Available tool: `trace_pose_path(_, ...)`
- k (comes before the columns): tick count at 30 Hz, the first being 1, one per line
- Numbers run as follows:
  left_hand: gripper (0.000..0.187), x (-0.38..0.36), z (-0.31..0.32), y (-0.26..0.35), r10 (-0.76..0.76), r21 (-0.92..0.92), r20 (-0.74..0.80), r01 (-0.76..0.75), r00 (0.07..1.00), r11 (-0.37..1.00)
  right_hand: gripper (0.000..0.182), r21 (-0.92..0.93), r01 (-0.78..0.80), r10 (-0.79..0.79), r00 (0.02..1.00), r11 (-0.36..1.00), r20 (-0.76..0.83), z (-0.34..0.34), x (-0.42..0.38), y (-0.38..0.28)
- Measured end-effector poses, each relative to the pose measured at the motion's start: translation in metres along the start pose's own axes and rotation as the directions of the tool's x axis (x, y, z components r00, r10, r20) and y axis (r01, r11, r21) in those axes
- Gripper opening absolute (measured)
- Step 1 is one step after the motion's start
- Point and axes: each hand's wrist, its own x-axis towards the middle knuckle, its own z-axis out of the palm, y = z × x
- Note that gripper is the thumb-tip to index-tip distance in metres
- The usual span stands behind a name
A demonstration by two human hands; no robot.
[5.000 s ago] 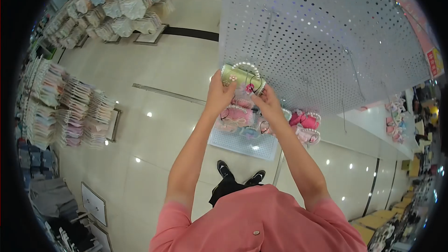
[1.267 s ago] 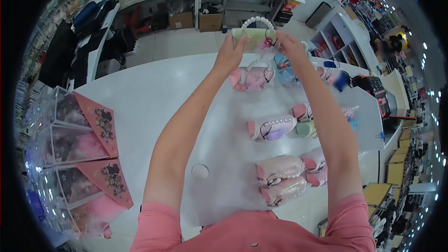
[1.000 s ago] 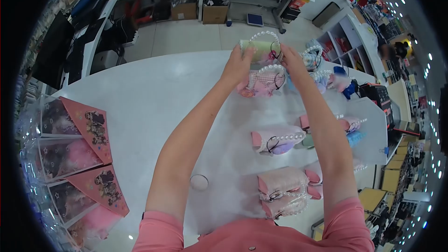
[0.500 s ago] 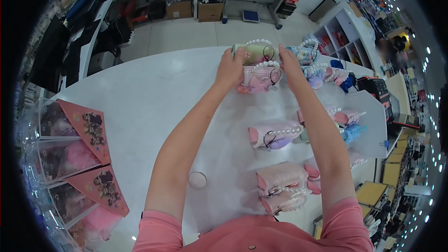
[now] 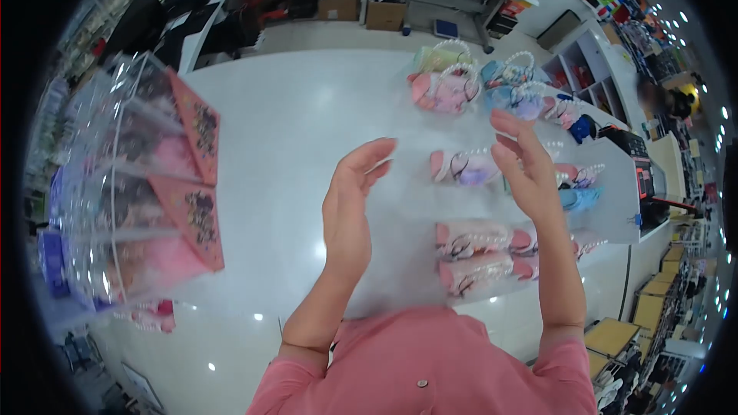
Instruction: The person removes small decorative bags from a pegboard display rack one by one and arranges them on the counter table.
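Note:
My left hand (image 5: 352, 204) is raised over the middle of the white table (image 5: 269, 115), fingers slightly curved and holding nothing. To the right, my right hand (image 5: 526, 163) hangs with fingers apart and nothing in it, partly covering a row of small bags. A pink bag with a pearl handle (image 5: 446, 91) lies beyond both hands, against a pale green bag (image 5: 440, 59). Nearest my right hand are a blue bag (image 5: 513, 100) and a pink and lilac bag (image 5: 470, 167). Two rows of pink bags (image 5: 475, 238) lie closer to my body.
Clear display boxes with pink triangular panels (image 5: 201, 215) stand at the table's left end. A black device (image 5: 632, 155) sits at the right end. Cardboard boxes (image 5: 338, 8) are under a far counter. A person (image 5: 678, 101) is in the far right background.
Both hands have let go of the far green and pink bags and drawn back toward my body, now apart. The view has shifted, showing more of the display boxes at left.

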Motion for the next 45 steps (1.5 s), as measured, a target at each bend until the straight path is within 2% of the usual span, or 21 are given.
trace_pose_path(2, 0.062, -0.035, 0.009, 0.067, 0.141, -0.083, 0.152, -0.130, 0.978, 0.988, 0.041, -0.061, 0.110, -0.103, 0.989, 0.992, 0.106, 0.007, -0.030, -0.036)
trace_pose_path(4, 0.061, -0.064, 0.019, 0.127, 0.320, -0.234, 0.298, -0.257, 0.899, 0.938, 0.041, -0.097, 0.246, -0.218, 0.947, 0.964, 0.236, 0.013, -0.060, -0.065)
trace_pose_path(7, 0.060, -0.109, 0.030, 0.181, 0.487, -0.430, 0.400, -0.310, 0.777, 0.848, 0.042, 0.025, 0.232, -0.229, 0.927, 0.972, 0.296, 0.029, -0.110, -0.096)
trace_pose_path(9, 0.059, -0.142, 0.037, 0.193, 0.528, -0.488, 0.417, -0.308, 0.740, 0.817, 0.043, 0.144, 0.254, -0.287, 0.908, 0.956, 0.304, 0.038, -0.140, -0.104)
trace_pose_path(12, 0.059, -0.191, 0.053, 0.199, 0.549, -0.525, 0.425, -0.298, 0.720, 0.797, 0.044, 0.180, 0.326, -0.370, 0.860, 0.928, 0.351, 0.042, -0.185, -0.108)
trace_pose_path(15, 0.058, -0.238, 0.073, 0.199, 0.545, -0.540, 0.417, -0.284, 0.727, 0.792, 0.042, 0.238, 0.246, -0.326, 0.857, 0.940, 0.400, 0.042, -0.232, -0.109)
trace_pose_path(22, 0.059, -0.341, 0.102, 0.201, 0.530, -0.564, 0.420, -0.246, 0.737, 0.788, 0.040, 0.414, 0.205, -0.395, 0.801, 0.887, 0.450, 0.058, -0.316, -0.110)
trace_pose_path(27, 0.060, -0.397, 0.099, 0.212, 0.538, -0.562, 0.417, -0.258, 0.732, 0.786, 0.042, 0.468, 0.223, -0.470, 0.714, 0.855, 0.518, 0.072, -0.358, -0.135)
trace_pose_path(30, 0.060, -0.428, 0.078, 0.210, 0.504, -0.532, 0.414, -0.248, 0.758, 0.810, 0.042, 0.450, 0.208, -0.462, 0.669, 0.868, 0.582, 0.085, -0.385, -0.152)
trace_pose_path(31, 0.061, -0.438, 0.067, 0.206, 0.462, -0.510, 0.419, -0.218, 0.782, 0.832, 0.040, 0.398, 0.088, -0.359, 0.636, 0.913, 0.683, 0.088, -0.395, -0.166)
trace_pose_path(33, 0.062, -0.463, 0.038, 0.194, 0.356, -0.485, 0.404, -0.132, 0.843, 0.864, 0.043, 0.478, -0.179, -0.321, 0.539, 0.860, 0.779, 0.110, -0.421, -0.173)
trace_pose_path(35, 0.063, -0.492, 0.007, 0.190, 0.263, -0.461, 0.377, -0.067, 0.888, 0.885, 0.045, 0.478, -0.328, -0.333, 0.410, 0.815, 0.849, 0.137, -0.445, -0.186)
trace_pose_path(36, 0.063, -0.509, -0.009, 0.189, 0.220, -0.448, 0.365, -0.036, 0.905, 0.893, 0.046, 0.470, -0.345, -0.355, 0.347, 0.812, 0.868, 0.151, -0.459, -0.197)
trace_pose_path(39, 0.065, -0.567, -0.050, 0.191, 0.118, -0.365, 0.336, 0.014, 0.934, 0.931, 0.048, 0.549, -0.230, -0.510, 0.209, 0.803, 0.834, 0.209, -0.502, -0.207)
trace_pose_path(42, 0.066, -0.624, -0.092, 0.205, 0.025, -0.257, 0.317, 0.061, 0.948, 0.964, 0.044, 0.497, -0.105, -0.492, 0.073, 0.861, 0.868, 0.252, -0.533, -0.281)
trace_pose_path(43, 0.065, -0.641, -0.106, 0.211, -0.036, -0.215, 0.313, 0.107, 0.949, 0.971, 0.045, 0.525, -0.100, -0.524, 0.032, 0.845, 0.851, 0.282, -0.553, -0.275)
trace_pose_path(45, 0.069, -0.667, -0.134, 0.215, 0.042, -0.057, 0.255, -0.029, 0.966, 0.998, 0.043, 0.554, -0.067, -0.557, -0.035, 0.830, 0.830, 0.325, -0.580, -0.285)
